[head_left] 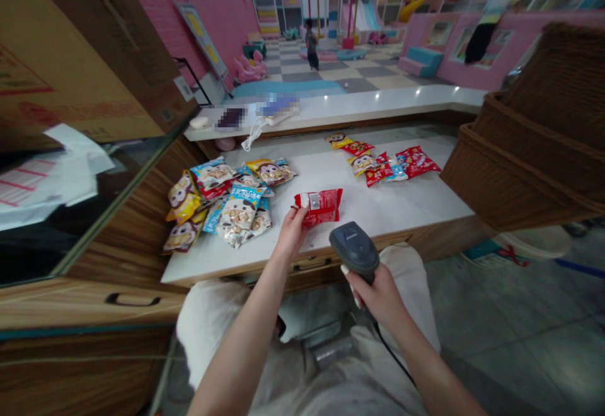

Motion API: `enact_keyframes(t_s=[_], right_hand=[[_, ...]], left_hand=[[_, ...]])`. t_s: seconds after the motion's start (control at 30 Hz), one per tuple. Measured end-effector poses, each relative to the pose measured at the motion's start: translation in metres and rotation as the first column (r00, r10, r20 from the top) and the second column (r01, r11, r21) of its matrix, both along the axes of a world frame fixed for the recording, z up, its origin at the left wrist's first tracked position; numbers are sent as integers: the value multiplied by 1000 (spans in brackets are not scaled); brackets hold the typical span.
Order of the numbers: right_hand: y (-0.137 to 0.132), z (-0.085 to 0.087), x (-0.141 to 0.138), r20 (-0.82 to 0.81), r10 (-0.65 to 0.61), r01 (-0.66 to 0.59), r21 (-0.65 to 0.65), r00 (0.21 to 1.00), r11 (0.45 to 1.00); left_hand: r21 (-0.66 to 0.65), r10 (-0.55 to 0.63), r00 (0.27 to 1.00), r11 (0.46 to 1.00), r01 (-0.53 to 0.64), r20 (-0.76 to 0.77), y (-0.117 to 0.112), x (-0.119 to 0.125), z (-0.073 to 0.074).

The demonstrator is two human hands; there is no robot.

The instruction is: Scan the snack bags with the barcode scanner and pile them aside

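Observation:
Pinched at its left end, a red snack bag [326, 207] is in my left hand [293, 225], its printed back and barcode facing up just above the white desk [373, 211]. My right hand [375, 290] is wrapped round the handle of a dark barcode scanner [354, 249], whose head points toward the red bag. A cable runs down from the scanner over my lap. Left of the bag lies a pile of snack bags, with a blue cow-print bag [240, 209] and a yellow monkey-print bag [182, 195]. Further right, several more bags, mostly red [418, 161], lie near the back.
Cardboard boxes [89, 57] stand at the left above papers [47, 183]. Stacked wicker baskets [534, 132] overhang the desk's right end. A raised white ledge [340, 110] carries a blurred phone and a white cable [254, 133]. Two people are in the play area beyond.

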State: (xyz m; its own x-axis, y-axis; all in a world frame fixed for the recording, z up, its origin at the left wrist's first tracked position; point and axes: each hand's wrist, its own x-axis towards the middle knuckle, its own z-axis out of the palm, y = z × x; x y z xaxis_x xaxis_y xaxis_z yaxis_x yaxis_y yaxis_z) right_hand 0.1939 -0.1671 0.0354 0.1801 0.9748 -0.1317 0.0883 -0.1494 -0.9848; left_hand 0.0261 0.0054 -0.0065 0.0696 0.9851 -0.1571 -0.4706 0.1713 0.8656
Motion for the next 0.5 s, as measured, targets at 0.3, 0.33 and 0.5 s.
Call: enact_keyframes(t_s=[0.3, 0.33, 0.5], right_hand=[[1, -7, 8, -19, -22, 22, -22, 1000, 1000], [2, -8, 8, -21, -24, 23, -25, 999, 999], [5, -10, 11, -9, -36, 36, -36, 999, 999]], left_hand=[[600, 565, 203, 749, 280, -800, 65, -77, 83], [547, 563, 47, 775, 317, -825, 71, -85, 89], [202, 349, -383, 905, 375, -855, 85, -104, 89]])
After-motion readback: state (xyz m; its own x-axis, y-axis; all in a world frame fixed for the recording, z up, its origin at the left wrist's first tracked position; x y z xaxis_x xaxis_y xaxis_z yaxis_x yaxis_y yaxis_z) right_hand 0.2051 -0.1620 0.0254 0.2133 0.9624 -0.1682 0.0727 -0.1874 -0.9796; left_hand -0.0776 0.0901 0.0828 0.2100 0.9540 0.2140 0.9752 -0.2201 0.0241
